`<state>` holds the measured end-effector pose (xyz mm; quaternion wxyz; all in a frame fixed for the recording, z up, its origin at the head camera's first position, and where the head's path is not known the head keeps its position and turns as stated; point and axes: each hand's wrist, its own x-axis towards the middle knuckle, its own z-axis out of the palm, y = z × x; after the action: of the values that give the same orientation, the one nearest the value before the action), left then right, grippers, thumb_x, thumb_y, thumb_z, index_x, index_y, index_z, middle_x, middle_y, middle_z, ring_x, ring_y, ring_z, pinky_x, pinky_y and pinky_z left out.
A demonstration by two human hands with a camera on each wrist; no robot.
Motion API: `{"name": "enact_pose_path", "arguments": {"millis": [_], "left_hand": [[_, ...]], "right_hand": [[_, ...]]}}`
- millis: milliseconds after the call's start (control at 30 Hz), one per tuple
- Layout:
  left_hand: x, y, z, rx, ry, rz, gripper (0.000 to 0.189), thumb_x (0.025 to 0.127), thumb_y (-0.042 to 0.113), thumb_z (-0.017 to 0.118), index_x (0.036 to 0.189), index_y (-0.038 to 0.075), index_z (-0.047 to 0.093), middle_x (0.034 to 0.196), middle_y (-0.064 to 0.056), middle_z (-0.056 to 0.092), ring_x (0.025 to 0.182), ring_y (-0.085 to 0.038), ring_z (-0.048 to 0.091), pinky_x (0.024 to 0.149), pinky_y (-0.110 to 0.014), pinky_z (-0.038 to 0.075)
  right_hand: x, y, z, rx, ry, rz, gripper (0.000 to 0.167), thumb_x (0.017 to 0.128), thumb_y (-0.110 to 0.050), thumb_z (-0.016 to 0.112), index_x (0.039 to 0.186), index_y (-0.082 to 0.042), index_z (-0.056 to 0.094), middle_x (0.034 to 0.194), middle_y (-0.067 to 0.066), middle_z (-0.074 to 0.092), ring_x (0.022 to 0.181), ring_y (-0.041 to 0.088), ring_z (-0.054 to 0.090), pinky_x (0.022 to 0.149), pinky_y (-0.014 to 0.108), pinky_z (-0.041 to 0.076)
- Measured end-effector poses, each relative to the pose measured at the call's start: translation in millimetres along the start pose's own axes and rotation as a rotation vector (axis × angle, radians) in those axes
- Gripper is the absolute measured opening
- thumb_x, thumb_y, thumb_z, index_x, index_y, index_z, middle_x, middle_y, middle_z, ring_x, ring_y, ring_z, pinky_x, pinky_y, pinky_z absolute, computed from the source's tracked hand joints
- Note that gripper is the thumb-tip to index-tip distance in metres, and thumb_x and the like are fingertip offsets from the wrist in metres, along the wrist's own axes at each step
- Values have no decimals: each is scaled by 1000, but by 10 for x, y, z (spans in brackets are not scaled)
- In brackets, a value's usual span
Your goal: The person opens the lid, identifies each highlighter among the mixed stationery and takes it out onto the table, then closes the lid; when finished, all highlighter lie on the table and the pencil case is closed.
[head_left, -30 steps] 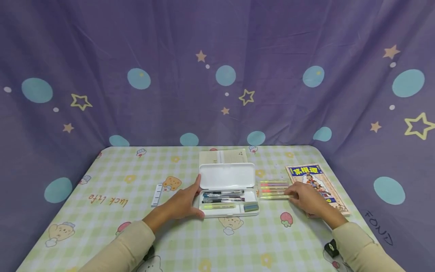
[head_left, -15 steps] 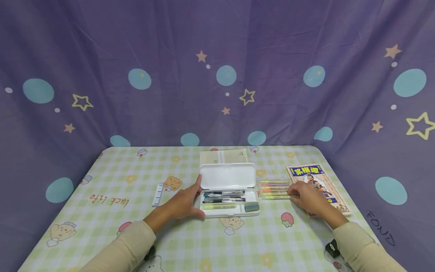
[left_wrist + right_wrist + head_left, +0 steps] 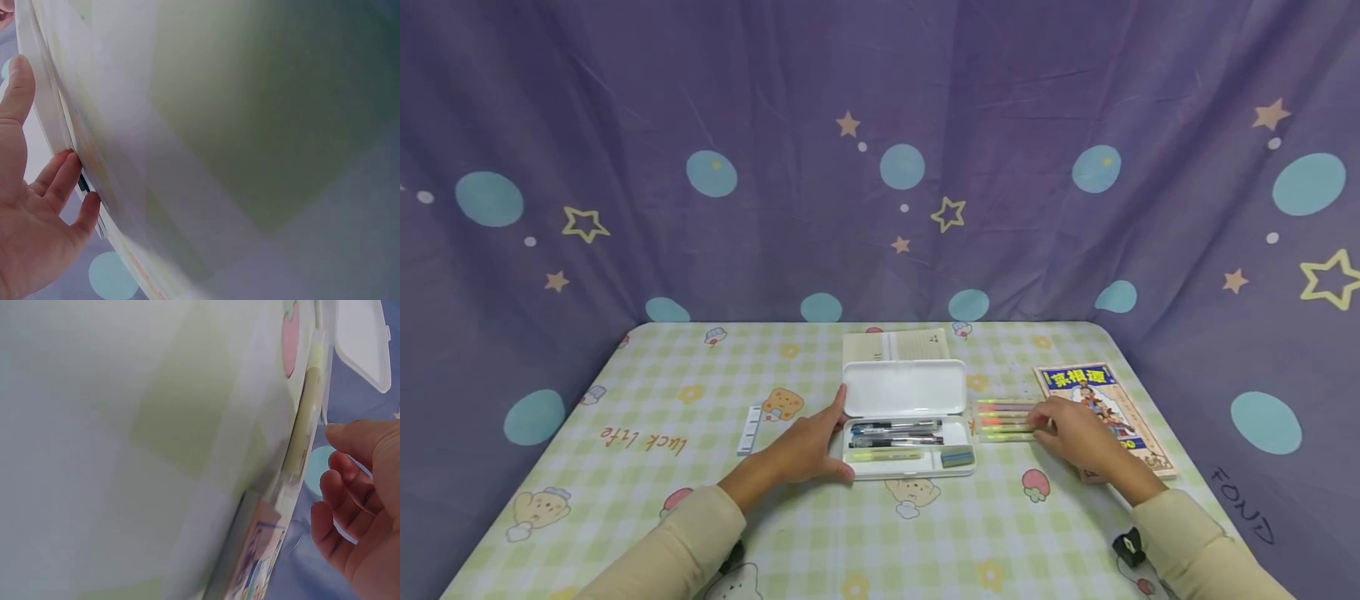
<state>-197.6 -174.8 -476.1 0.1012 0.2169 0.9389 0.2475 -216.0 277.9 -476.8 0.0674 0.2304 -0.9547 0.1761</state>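
Note:
An opened white pencil case lies at mid-table, its lid tilted back. Inside are several pens, a yellow highlighter and a grey-blue eraser. My left hand rests along the case's left side, thumb by the front corner and fingers extended up to the lid. To the right, a clear pack of coloured highlighters lies flat. My right hand is at its right end with bent fingers; I cannot tell whether they pinch a highlighter. In the right wrist view the thumb meets a thin edge.
A comic-style book lies partly under the right hand and forearm. Behind the case is a beige notebook, partly hidden by the lid. A small white strip with dark marks lies left of the left hand. A purple curtain hangs behind the table.
My right hand has shifted slightly left over the highlighter pack since half a second ago. The left hand stays at the pencil case. The whole view drifts a little sideways.

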Motion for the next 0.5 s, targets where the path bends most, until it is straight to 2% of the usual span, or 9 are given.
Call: {"name": "enact_pose_path", "arguments": {"millis": [200,500], "left_hand": [[7,-6,5,11,-4,-2,143,67,59,87,164,11,-5,139,-2,60,119,-15,59,110,-41,45],[3,-7,6,-5,-1,-3,143,67,56,89,165,10,-5,138,-2,61,121,-16,60,110,-42,45]], "right_hand": [[67,-117,26,11,-26,-20,12,86,-10,78,97,-16,76,85,-9,66,75,4,56,67,29,49],[213,-422,94,54,-78,-87,10,89,-11,76,98,-16,76,81,-12,61,72,0,50,66,25,48]]}}
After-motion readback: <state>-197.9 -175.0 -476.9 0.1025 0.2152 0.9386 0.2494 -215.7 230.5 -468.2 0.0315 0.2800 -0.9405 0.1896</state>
